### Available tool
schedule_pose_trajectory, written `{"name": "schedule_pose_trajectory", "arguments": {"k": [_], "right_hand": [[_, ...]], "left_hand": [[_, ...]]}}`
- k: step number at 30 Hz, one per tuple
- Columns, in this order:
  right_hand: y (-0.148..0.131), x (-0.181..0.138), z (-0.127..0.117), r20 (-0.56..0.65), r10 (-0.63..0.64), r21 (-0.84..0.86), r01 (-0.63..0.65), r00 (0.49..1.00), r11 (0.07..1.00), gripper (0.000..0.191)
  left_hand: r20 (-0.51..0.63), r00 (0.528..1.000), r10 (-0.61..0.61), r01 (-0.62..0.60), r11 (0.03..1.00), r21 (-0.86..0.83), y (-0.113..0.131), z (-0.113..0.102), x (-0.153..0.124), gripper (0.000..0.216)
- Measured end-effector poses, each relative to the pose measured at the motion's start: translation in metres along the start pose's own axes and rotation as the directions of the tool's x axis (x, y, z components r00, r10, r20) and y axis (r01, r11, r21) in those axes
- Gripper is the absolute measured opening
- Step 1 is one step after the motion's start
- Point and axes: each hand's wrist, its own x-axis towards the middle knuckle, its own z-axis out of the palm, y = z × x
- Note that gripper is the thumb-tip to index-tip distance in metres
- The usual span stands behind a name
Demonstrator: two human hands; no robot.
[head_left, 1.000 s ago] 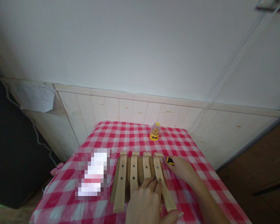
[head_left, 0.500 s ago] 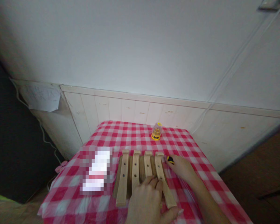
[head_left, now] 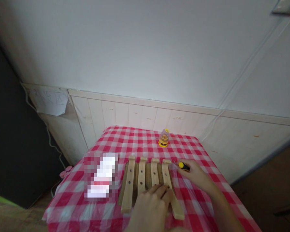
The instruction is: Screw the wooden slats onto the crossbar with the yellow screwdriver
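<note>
A wooden frame of several pale slats (head_left: 128,196), with dark screw heads or holes in them, lies on the checked tablecloth. My left hand (head_left: 149,206) rests palm down over its near part, fingers curled onto the slats at the third and fourth; its thumb is mostly out of sight. Just right of the frame's far end, my right hand (head_left: 195,174) is closed around a yellow and black screwdriver (head_left: 183,166). Its yellow end faces the frame, and its tip is too small to make out. Farther back stands a clear domed bit case (head_left: 163,138) with a yellow base.
A red and white checked cloth (head_left: 135,138) covers the table. To the left of the frame lies a blurred-out white item (head_left: 102,175). Behind the table is a white panelled wall (head_left: 145,114); a dark cabinet or panel (head_left: 21,145) stands at the left.
My right hand, with the screwdriver, has shifted slightly right and turned, showing more of the handle. My left hand's thumb has dropped from view. The camera view has shifted slightly.
</note>
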Motion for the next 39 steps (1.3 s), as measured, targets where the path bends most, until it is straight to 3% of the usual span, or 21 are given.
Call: {"name": "schedule_pose_trajectory", "arguments": {"k": [3, 7, 10, 14, 20, 28, 31, 34, 39], "right_hand": [[-0.011, -0.01, 0.001, 0.054, -0.142, 0.284, 0.121, 0.988, 0.951, 0.046], [-0.026, -0.019, 0.005, 0.163, -0.236, 0.454, 0.139, 0.958, 0.88, 0.049], [-0.034, -0.021, 0.008, 0.221, -0.255, 0.502, 0.115, 0.941, 0.857, 0.053], [-0.039, -0.022, 0.006, 0.217, -0.249, 0.54, 0.097, 0.944, 0.836, 0.057], [-0.04, -0.024, 0.007, 0.239, -0.209, 0.581, 0.033, 0.948, 0.813, 0.06], [-0.044, -0.022, 0.007, 0.242, -0.21, 0.597, 0.025, 0.947, 0.802, 0.063], [-0.044, -0.018, 0.007, 0.176, -0.218, 0.574, 0.08, 0.96, 0.815, 0.059], [-0.045, -0.016, 0.006, 0.137, -0.228, 0.553, 0.116, 0.964, 0.825, 0.055], [-0.048, -0.017, 0.007, 0.083, -0.215, 0.563, 0.133, 0.973, 0.815, 0.051]], "left_hand": [[-0.125, 0.986, 0.11, -0.109, 0.994, 0.011, -0.007, -0.015, -0.006, 0.052], [-0.318, 0.944, 0.084, -0.032, 0.986, 0.163, -0.011, -0.031, -0.002, 0.042], [-0.295, 0.947, 0.125, -0.057, 0.972, 0.227, -0.008, -0.031, 0.009, 0.04], [-0.197, 0.972, 0.129, -0.08, 0.968, 0.24, -0.003, -0.026, 0.014, 0.014], [-0.325, 0.924, 0.202, -0.118, 0.959, 0.259, -0.006, -0.024, 0.008, 0.022], [-0.283, 0.93, 0.235, -0.135, 0.934, 0.332, -0.015, -0.019, 0.011, 0.011], [-0.236, 0.954, 0.183, -0.098, 0.939, 0.331, -0.011, -0.021, 0.011, 0.014], [-0.201, 0.979, 0.036, 0.025, 0.956, 0.293, -0.002, -0.026, 0.011, 0.013], [-0.16, 0.98, -0.115, 0.15, 0.961, 0.23, 0.006, -0.035, 0.013, 0.012]]}}
